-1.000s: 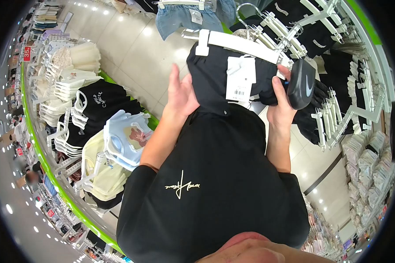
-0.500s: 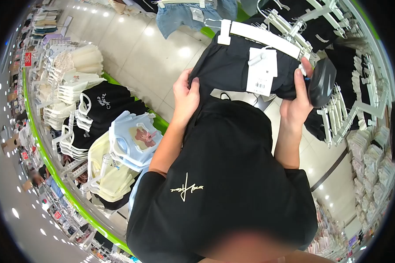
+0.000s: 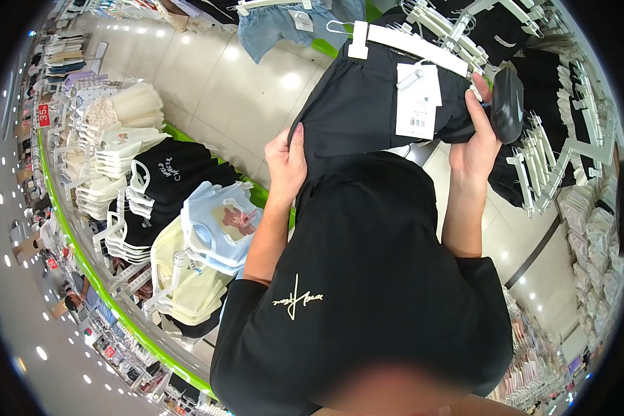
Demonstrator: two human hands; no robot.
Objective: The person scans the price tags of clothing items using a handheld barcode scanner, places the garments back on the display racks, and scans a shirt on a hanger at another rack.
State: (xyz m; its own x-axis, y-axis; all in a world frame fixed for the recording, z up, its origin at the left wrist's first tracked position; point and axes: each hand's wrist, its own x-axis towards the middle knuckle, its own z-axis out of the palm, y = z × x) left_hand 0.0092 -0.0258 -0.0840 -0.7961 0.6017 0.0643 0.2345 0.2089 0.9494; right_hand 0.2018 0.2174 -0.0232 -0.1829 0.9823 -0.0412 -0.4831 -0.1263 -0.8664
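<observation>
A black garment [image 3: 353,104] hangs from a white clip hanger [image 3: 416,45] and is stretched between both hands. My left hand [image 3: 286,163] pinches its lower left edge, thumb on top. My right hand [image 3: 475,142] grips the other end near the hanger's right clip, thumb and forefinger pressed together there. White paper tags [image 3: 416,104] with a barcode lie on the garment's front. Just beyond my right fingers is a dark rounded object [image 3: 507,104]; how it is held is hidden.
Hanging tops, including a light blue one [image 3: 222,225] and a black one [image 3: 173,173], fill the left rack. Denim shorts [image 3: 277,31] hang at the top. White hangers [image 3: 534,156] and black clothes crowd the right rack. Packaged items [image 3: 589,243] stand lower right.
My left hand was open beside the garment and has closed on its edge. The garment has moved right and is spread wider. My right hand has shifted right with the dark rounded object.
</observation>
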